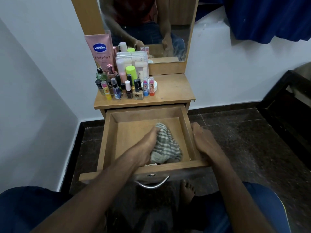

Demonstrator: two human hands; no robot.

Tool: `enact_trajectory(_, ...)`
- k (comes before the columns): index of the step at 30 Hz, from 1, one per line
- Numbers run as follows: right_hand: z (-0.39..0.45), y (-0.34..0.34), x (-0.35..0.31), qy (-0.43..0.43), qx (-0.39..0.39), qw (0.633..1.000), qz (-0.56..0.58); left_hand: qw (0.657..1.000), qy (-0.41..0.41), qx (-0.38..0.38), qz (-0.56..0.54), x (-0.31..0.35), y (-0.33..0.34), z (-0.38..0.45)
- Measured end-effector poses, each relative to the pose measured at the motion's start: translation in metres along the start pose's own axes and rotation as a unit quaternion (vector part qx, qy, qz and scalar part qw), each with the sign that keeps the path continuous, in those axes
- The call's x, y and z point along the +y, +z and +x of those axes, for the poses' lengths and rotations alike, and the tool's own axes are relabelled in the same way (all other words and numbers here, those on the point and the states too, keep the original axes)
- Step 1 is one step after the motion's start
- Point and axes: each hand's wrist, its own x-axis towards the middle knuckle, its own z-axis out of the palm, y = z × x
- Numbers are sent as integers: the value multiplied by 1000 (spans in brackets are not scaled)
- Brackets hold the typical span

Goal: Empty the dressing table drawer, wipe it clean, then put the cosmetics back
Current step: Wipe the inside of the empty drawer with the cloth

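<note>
The wooden drawer [107,140] of the dressing table is pulled wide out, and the only thing in it is a cloth. My left hand [144,147] is inside it and grips a grey and white striped cloth [165,145] against the drawer floor. My right hand [204,142] rests on the outside of the drawer's right wall with its fingers laid along the wood. Several cosmetics stand on the left of the table top [173,88]: a pink Vaseline tube [101,51], nail polish bottles [128,90], lip balms [149,86] and a clear organiser box [134,63].
A mirror [148,22] rises behind the table top. White walls stand on both sides, and a blue curtain [269,17] hangs at the upper right. Dark wooden furniture [289,101] stands at the right on the dark stone floor. My knees and a bare foot [186,190] are below the drawer's metal handle [152,184].
</note>
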Motion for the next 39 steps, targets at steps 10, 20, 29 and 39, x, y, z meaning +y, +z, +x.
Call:
enact_trajectory(10, -8, 0, -1, -19, -15, 1000, -10, 996, 44, 65, 38, 27, 92, 19)
enact_trajectory(20, -10, 0, -4, -11, -15, 1000, -17, 977, 7, 105, -184, 74, 82, 50)
enact_trajectory(29, -13, 2, -13, -159, 140, 977, -32, 946, 53, -29, -318, 37, 9, 14)
enact_trajectory(39, -16, 33, -67, -14, -248, 853, 460, 951, 100, -168, -239, 38, -57, -37)
